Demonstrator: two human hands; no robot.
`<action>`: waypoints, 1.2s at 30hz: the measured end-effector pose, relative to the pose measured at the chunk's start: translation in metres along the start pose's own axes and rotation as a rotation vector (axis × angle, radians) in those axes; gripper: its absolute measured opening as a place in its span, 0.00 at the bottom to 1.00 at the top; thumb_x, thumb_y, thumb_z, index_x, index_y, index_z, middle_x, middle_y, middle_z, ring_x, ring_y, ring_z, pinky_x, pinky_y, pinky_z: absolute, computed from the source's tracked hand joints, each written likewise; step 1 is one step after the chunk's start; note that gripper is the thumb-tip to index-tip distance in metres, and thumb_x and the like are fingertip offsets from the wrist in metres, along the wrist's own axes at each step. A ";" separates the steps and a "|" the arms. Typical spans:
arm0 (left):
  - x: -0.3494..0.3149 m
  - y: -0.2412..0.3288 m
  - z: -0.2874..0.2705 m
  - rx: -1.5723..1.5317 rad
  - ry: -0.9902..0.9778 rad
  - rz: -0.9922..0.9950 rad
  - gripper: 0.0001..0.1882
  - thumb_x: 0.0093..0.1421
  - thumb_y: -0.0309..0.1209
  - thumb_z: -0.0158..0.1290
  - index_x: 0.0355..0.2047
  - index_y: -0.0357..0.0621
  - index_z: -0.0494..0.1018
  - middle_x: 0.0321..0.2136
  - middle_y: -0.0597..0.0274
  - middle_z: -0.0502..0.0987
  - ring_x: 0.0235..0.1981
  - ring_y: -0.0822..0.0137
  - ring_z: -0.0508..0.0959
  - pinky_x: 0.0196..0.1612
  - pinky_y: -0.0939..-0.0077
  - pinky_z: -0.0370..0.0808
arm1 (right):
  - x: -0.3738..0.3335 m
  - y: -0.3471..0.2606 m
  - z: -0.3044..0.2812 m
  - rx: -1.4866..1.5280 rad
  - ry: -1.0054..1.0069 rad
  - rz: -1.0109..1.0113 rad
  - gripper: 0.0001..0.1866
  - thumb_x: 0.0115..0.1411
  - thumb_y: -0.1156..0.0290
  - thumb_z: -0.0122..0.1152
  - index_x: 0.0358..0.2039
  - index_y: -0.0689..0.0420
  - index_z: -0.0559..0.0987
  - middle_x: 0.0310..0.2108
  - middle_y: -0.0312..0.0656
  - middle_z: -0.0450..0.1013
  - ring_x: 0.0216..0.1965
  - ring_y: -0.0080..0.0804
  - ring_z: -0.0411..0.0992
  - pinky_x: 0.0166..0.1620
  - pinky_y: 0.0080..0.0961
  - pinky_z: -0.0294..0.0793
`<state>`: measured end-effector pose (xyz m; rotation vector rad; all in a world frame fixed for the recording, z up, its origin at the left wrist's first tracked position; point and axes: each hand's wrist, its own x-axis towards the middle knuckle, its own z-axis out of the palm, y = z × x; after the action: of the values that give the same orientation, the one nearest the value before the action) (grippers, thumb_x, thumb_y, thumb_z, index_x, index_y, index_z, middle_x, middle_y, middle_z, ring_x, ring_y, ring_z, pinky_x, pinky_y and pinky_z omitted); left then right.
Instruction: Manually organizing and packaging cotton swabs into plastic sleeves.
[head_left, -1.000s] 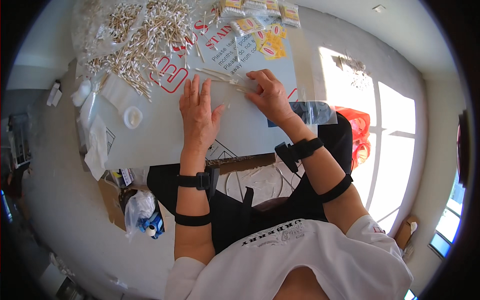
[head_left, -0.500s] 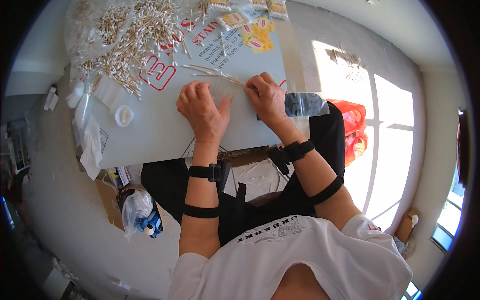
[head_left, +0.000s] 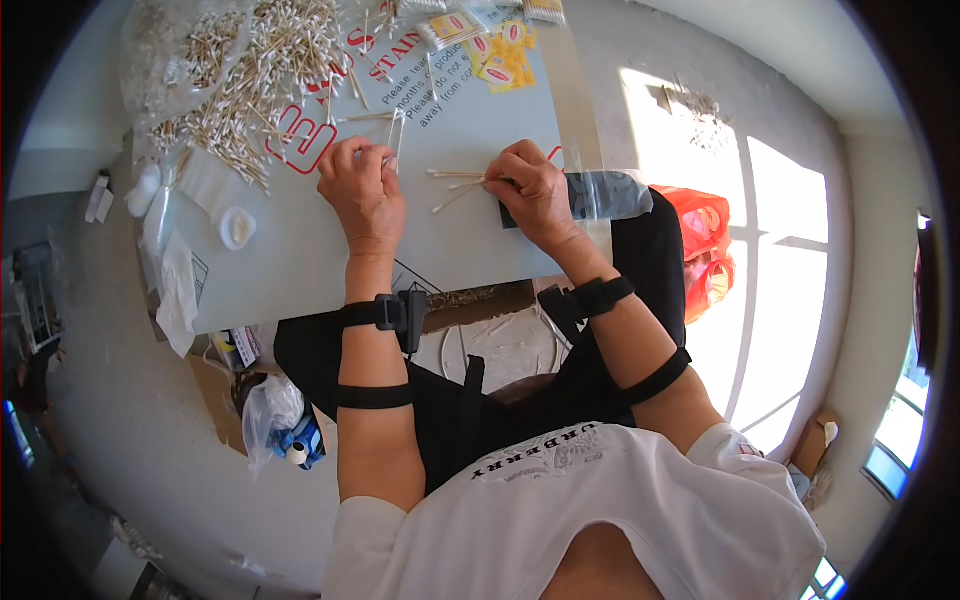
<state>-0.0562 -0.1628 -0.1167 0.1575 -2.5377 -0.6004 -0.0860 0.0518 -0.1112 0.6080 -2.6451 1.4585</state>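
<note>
My right hand [head_left: 535, 190] pinches several cotton swabs [head_left: 455, 183] by one end, and they fan out to the left over the table. My left hand [head_left: 365, 195] is further left with its fingers curled in. A pale swab [head_left: 399, 130] runs up from its fingertips, which seem closed on the swab's lower end. A few loose swabs [head_left: 362, 118] lie just beyond those fingers. At the far left spreads a big heap of wooden-stemmed cotton swabs [head_left: 285, 60], partly in a clear plastic bag [head_left: 165, 60].
Small packs of swabs [head_left: 452, 30] and yellow labels [head_left: 508, 62] lie at the table's far side. A small white round tub [head_left: 237, 228] and a white tissue [head_left: 178, 290] are at the left. Dark packaging [head_left: 605, 195] hangs over the right edge, near a red bag [head_left: 705, 245].
My left hand has moved left, away from my right hand, and its fingers have curled in toward the loose swabs. My right hand keeps its swabs, now more spread out.
</note>
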 end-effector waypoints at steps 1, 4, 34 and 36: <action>-0.001 0.002 -0.002 -0.067 0.005 0.030 0.12 0.47 0.22 0.61 0.33 0.49 0.75 0.42 0.65 0.71 0.51 0.55 0.67 0.51 0.56 0.64 | -0.001 0.000 -0.001 -0.017 -0.008 -0.024 0.04 0.49 0.77 0.65 0.27 0.55 0.79 0.32 0.38 0.73 0.31 0.41 0.75 0.34 0.32 0.75; -0.012 0.024 -0.013 -0.187 -0.048 0.049 0.14 0.46 0.22 0.61 0.34 0.48 0.74 0.41 0.65 0.71 0.49 0.55 0.68 0.50 0.58 0.65 | -0.005 0.002 -0.004 -0.055 -0.014 -0.048 0.05 0.49 0.76 0.65 0.28 0.55 0.79 0.32 0.39 0.73 0.31 0.42 0.75 0.33 0.33 0.75; -0.063 0.055 -0.009 0.177 -0.465 0.041 0.41 0.62 0.46 0.52 0.68 0.39 0.49 0.69 0.50 0.50 0.71 0.50 0.48 0.69 0.46 0.41 | 0.093 -0.019 0.046 -0.248 -0.259 -0.429 0.05 0.49 0.74 0.66 0.28 0.53 0.81 0.35 0.38 0.72 0.37 0.42 0.74 0.38 0.32 0.75; -0.064 0.055 -0.010 0.140 -0.438 0.002 0.42 0.62 0.47 0.52 0.68 0.37 0.49 0.69 0.48 0.50 0.71 0.50 0.46 0.69 0.45 0.40 | 0.096 -0.017 0.041 -0.330 -0.371 -0.441 0.05 0.49 0.74 0.66 0.29 0.52 0.81 0.34 0.38 0.71 0.38 0.41 0.74 0.38 0.32 0.75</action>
<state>0.0038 -0.1029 -0.1143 0.0782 -3.0045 -0.4983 -0.1629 -0.0199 -0.0971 1.4188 -2.6607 0.8320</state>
